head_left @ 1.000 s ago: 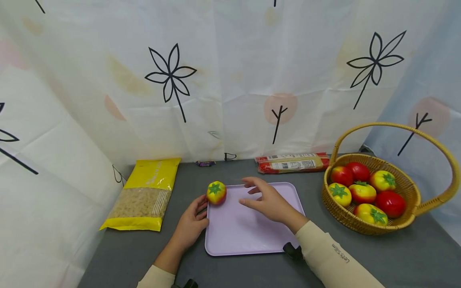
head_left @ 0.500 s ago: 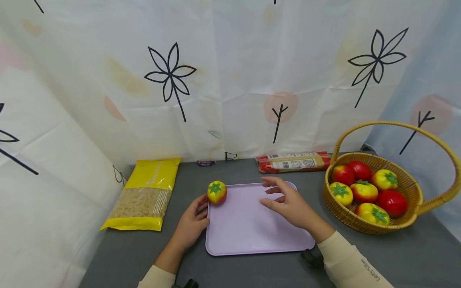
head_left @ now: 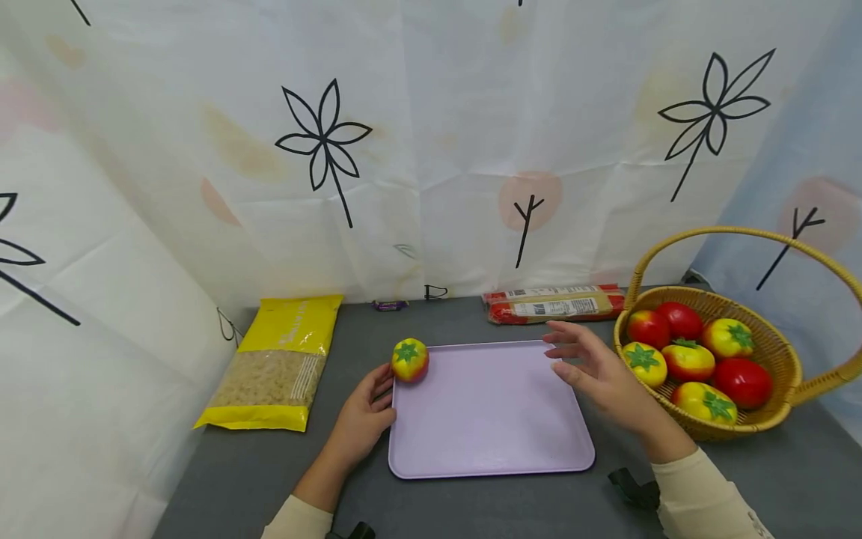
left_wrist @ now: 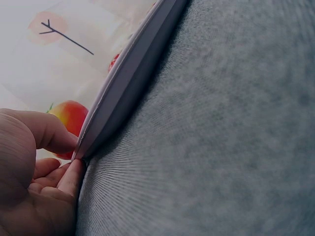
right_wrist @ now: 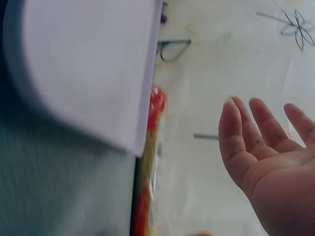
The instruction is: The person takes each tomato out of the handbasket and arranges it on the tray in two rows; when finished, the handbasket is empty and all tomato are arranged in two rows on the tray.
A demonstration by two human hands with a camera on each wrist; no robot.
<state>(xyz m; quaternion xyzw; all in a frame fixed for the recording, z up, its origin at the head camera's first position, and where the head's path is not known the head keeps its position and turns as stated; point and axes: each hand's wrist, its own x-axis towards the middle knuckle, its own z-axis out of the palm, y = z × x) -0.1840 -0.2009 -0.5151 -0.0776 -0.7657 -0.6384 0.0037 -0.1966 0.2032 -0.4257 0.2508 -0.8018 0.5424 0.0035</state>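
A light purple rectangular tray [head_left: 488, 419] lies on the dark grey table. On its back left corner sits a red and yellow tomato [head_left: 410, 360] with a green star-shaped top. My left hand [head_left: 364, 415] is at the tray's left edge; in the left wrist view its thumb [left_wrist: 56, 135] and a finger below it pinch the rim. My right hand [head_left: 602, 378] hovers beyond the tray's right side, fingers spread and slightly bent, holding nothing. Close to its right stands a wicker basket [head_left: 784, 374] with several red and yellow tomatoes [head_left: 742, 382] inside.
A yellow bag of pasta [head_left: 276, 367] lies left of the tray. Behind the tray are a red-ended packet of noodles [head_left: 554, 304] and a small purple wrapper [head_left: 390, 305]. The basket's tall handle [head_left: 727, 230] arches up. A patterned white curtain [head_left: 431, 150] hangs behind.
My right hand has moved right, from over the tray to beside the basket. The left hand stays at the tray's edge, and the tomato on the tray keeps its place.
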